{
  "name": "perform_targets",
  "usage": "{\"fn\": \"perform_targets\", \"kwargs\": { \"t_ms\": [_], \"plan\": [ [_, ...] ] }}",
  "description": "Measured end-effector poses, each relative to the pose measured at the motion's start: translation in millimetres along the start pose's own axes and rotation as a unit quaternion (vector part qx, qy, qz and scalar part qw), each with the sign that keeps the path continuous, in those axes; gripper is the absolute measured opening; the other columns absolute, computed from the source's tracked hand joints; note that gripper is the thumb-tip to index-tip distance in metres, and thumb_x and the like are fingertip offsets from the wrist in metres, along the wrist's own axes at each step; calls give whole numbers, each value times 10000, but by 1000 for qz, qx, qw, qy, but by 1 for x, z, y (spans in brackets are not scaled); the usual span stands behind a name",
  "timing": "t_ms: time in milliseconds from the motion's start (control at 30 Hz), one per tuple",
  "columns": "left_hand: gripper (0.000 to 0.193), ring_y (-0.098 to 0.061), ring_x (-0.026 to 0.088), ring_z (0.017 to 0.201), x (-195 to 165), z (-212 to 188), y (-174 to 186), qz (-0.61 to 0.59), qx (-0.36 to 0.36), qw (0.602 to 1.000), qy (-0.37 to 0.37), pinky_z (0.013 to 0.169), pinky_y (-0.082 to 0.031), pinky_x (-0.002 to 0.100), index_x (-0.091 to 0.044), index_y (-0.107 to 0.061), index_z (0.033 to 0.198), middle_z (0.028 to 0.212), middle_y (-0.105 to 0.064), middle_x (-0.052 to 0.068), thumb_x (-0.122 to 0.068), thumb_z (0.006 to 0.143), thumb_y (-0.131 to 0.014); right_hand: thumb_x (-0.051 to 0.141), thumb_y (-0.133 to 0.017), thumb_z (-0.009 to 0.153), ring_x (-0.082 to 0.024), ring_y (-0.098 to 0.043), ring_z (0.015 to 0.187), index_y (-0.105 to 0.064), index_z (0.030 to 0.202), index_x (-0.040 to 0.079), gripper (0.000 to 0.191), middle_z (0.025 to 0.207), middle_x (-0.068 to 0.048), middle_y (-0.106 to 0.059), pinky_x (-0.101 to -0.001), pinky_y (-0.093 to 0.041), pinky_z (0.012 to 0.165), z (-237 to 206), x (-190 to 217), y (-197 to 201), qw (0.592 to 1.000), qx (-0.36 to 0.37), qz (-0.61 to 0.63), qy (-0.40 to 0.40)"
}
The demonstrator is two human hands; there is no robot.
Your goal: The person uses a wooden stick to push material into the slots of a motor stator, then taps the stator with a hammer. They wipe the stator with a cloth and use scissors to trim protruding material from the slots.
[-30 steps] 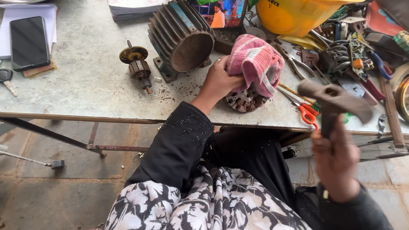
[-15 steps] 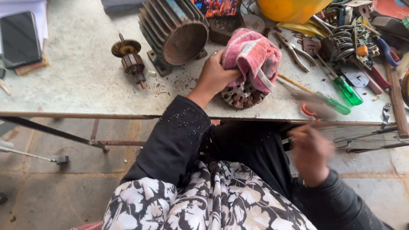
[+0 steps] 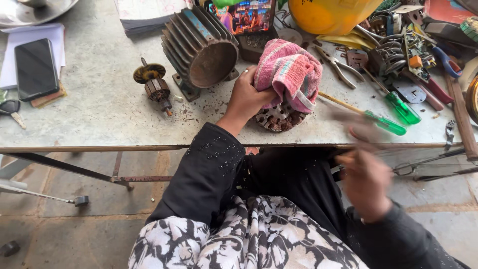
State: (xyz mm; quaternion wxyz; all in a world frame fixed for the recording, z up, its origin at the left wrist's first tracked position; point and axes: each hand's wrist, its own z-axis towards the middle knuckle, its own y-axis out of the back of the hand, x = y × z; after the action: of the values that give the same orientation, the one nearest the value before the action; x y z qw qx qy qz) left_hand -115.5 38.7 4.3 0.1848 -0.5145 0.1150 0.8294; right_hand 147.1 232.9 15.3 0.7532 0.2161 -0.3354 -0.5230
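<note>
My left hand [image 3: 246, 97] grips a pink striped cloth [image 3: 289, 74] and presses it onto a round rusty metal motor part [image 3: 279, 119] at the table's [image 3: 99, 114] front edge. My right hand [image 3: 368, 182] is below the table edge, smeared by motion, its fingers curled round a hammer handle. The hammer's head shows only as a faint blur [image 3: 351, 119] just right of the metal part. Both arms wear black sleeves.
A ribbed grey motor housing [image 3: 201, 50] and a copper-wound rotor [image 3: 155, 87] lie left of my left hand. Green-handled screwdrivers [image 3: 393, 124], pliers [image 3: 338, 67], a yellow container [image 3: 331, 15] and mixed tools crowd the right. A phone [image 3: 36, 68] and keys [image 3: 12, 112] sit far left.
My right hand, raised with the hammer a second ago, has swung down towards the cloth-covered part and is now blurred. My left hand has kept the cloth on the part.
</note>
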Motion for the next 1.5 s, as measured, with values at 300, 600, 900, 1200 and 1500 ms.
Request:
{"fn": "perform_targets", "kwargs": {
  "t_ms": [300,600,900,1200,1500],
  "plan": [
    [473,-742,131,806,-3,1,3,4,8,999,50,693,-625,292,27,-676,1103,990,-721,71,-235,750,-849,93,-622,974,-185,-690,805,-513,1511,136,550,982,-192,-720,-291,-539,770,-18,10,10,970,126,109,-175],
    [481,-717,126,916,-1,1,5,34,-6,998,-50,808,-597,293,16,-686,1155,1031,-722,73,-215,772,-861,130,-632,961,-124,-633,872,-484,1544,164,602,1052,-212,-737,-285,-512,832,-14,14,2,953,146,124,-234],
    [440,-684,139,953,-7,-3,3,10,11,999,-52,820,-590,297,27,-704,1169,1052,-650,50,-152,795,-851,121,-631,946,-175,-736,970,-488,1532,208,609,1097,-220,-745,-300,-528,855,-8,12,10,942,215,105,-237],
    [465,-683,130,963,-17,-5,4,-93,68,993,-36,787,-628,280,28,-708,1179,1114,-593,43,-87,748,-837,62,-548,996,-137,-647,718,-455,1563,121,578,956,-70,-735,-253,-547,658,7,-5,64,982,73,135,-114],
    [515,-669,159,1042,-11,1,1,-94,72,990,-73,878,-599,310,42,-714,1156,1162,-629,50,-80,683,-878,69,-623,919,-240,-652,629,-622,1374,144,461,822,-156,-702,-384,-543,573,52,-3,67,978,206,-36,-7]
  ]
}}
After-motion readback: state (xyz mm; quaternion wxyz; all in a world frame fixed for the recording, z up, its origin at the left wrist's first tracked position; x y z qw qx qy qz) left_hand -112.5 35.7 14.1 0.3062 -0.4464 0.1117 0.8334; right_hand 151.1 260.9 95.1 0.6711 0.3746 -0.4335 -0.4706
